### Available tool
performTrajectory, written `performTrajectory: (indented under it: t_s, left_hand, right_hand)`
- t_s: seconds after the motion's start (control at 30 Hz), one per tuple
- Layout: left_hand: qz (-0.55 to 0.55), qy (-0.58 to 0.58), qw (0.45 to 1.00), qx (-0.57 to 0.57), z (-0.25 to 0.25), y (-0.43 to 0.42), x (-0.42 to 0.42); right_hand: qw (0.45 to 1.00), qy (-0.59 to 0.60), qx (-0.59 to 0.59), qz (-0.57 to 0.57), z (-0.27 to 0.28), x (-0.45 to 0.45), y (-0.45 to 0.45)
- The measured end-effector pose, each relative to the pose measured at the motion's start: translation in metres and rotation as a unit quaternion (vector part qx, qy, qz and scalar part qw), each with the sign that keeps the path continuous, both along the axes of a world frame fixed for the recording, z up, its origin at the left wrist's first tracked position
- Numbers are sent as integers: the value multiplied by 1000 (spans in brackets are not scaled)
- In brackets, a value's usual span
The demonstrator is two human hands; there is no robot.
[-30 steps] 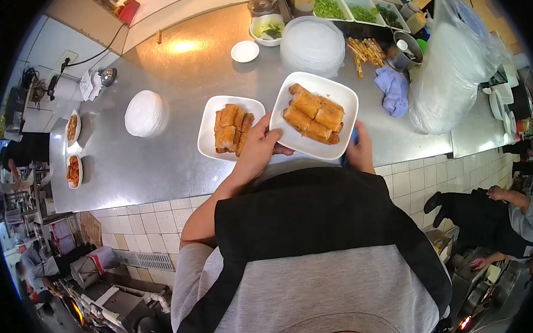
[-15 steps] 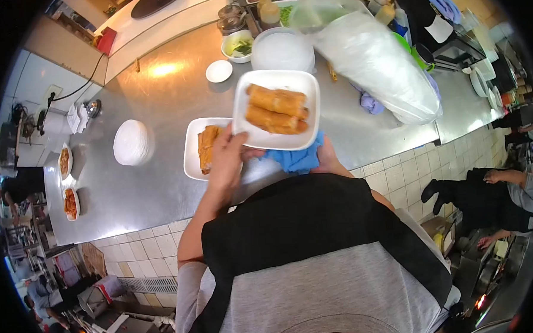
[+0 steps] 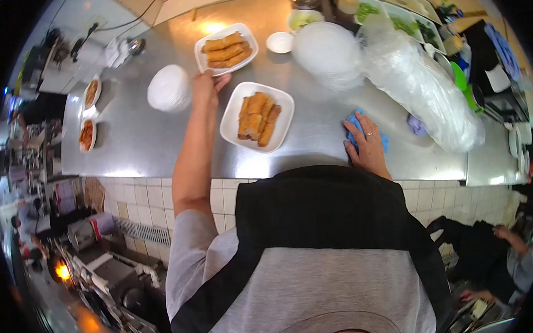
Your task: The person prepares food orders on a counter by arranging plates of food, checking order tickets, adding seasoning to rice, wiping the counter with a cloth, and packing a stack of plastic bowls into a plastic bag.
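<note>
White far plate [image 3: 209, 62] | left hand [image 3: 206, 87] touching, grip unclear | right hand [image 3: 368, 143] spread on cloth [image 3: 385, 142] | near plate [image 3: 231, 125] between

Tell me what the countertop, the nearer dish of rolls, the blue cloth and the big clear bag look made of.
Countertop: probably stainless steel, gray with smeared light reflections.
Nearer dish: smooth, white; ceramic or melamine, I can't tell which.
Blue cloth: soft woven or nonwoven fabric, matte and crumpled.
Big clear bag: thin plastic film, shiny, wrinkled and see-through.
</note>
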State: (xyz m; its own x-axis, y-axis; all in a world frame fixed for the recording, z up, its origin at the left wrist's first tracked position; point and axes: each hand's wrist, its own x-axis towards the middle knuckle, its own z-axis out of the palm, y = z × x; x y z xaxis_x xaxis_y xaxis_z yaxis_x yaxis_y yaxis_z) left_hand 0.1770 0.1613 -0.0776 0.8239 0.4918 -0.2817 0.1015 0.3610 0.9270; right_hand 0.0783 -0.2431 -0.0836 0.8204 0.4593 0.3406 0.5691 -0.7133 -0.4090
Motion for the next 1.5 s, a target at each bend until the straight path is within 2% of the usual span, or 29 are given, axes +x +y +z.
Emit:
performTrajectory:
  t_s: [0.13,0.23,0.33,0.37,0.43,0.5,0.53,0.57,0.6,0.63,0.67,0.7,0.73,0.77,0.83,0.9,0.93,0.97,1.0,1.03,1.1,1.17,1.2,1.23,1.33,1.43,1.5]
  left_hand:
    - [31,18,999,-21,-19,2,8]
    - [11,-10,998,-58,-25,2,4]
    - [-44,46,998,-18,-15,1,-22]
    - [-106,78,989,67,-8,0,-35]
    - [-228,139,935,233,8,-4,-68]
    - [-297,108,891,325,-4,-6,-96]
    - [-339,144,824,430,3,-8,-104]
    - [-301,91,859,404,-21,-6,-114]
    - [-295,134,885,335,-2,-20,-122]
    - [-282,59,894,343,-30,-19,-128]
    - [-272,76,898,338,-37,-26,-131]
    - [-248,43,924,287,-40,-40,-135]
    - [-286,48,928,234,-46,-44,-138]
    - [-297,56,935,186,-37,-59,-141]
    - [-316,44,943,99,-19,-87,-142]
    - [-297,-27,950,97,-8,-116,-134]
    - [-286,-58,952,94,-5,-126,-132]
    - [-279,-59,952,108,-1,-131,-130]
    - [-272,-58,953,122,4,-134,-127]
    - [-266,-58,953,136,10,-135,-124]
    - [-233,-42,959,153,29,-134,-127]
    - [-210,-29,962,173,35,-126,-127]
    - [-202,-24,961,186,34,-120,-128]
    - [-194,-19,960,199,33,-114,-130]
    - [-177,8,962,210,20,-98,-136]
    - [-164,26,963,212,6,-87,-147]
    - [-170,56,960,215,-5,-80,-152]
  right_hand:
    - [1000,5,16,0,0,9,14]
    - [1000,3,13,5,3,16,21]
    - [1000,-15,17,9,-1,22,23]
    - [1000,-21,18,6,-4,23,23]
    - [999,-23,30,6,-10,23,22]
    - [998,-30,52,10,-14,28,23]
    - [997,-12,78,15,-19,30,24]
    - [994,-2,105,21,-22,30,26]
    - [988,10,150,30,-19,31,32]
    - [971,85,225,2,-16,27,39]
    - [938,161,307,-28,-27,30,46]
    - [817,363,442,-80,-13,29,57]
    - [688,424,588,-29,-10,33,67]
    - [599,436,672,8,-13,40,77]
    - [469,522,713,8,8,45,93]
    - [252,642,690,221,-13,50,100]
    - [145,691,637,311,-23,51,103]
    - [101,711,607,339,-35,48,107]
    - [93,721,597,340,-35,43,110]
    - [134,713,623,294,-34,40,112]
    - [265,683,660,168,-28,28,110]
    - [413,649,637,49,-20,14,100]
    - [468,638,612,-1,-18,10,93]
    - [495,635,591,-38,-13,8,84]
    - [301,703,641,64,7,8,43]
    - [428,614,658,83,66,9,15]
    - [611,499,611,68,66,19,-7]
